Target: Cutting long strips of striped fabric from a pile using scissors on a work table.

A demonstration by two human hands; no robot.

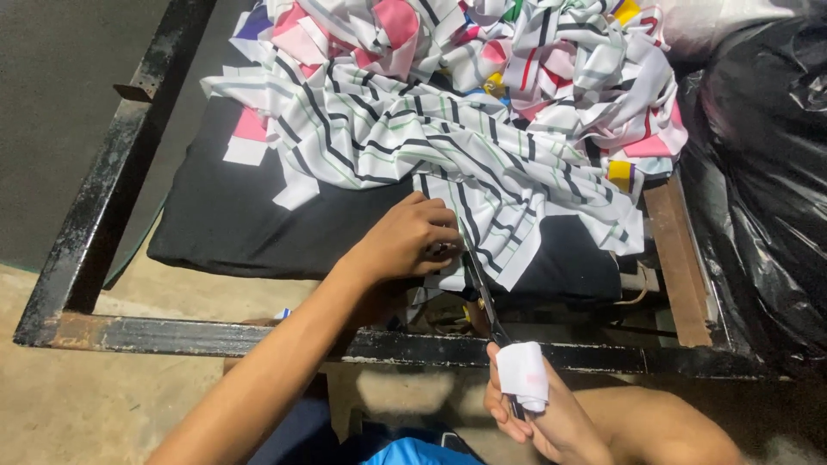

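A heap of white cloth pieces [448, 112] with black, green, pink and red stripes lies on a black pad [250, 215] inside a black metal frame. My left hand [405, 239] pinches the front edge of one striped piece near the pad's front. My right hand [538, 413], low at the frame's front bar, grips dark scissors [484, 297] whose handle is wrapped in white cloth. The blades point up and away, meeting the cloth edge right beside my left fingers.
The black metal frame [172, 334] has a rusty front bar and a left rail [112, 172]. A black plastic bag [767, 189] bulges at the right. A wooden slat [680, 258] runs along the pad's right side. Bare concrete floor lies at left and below.
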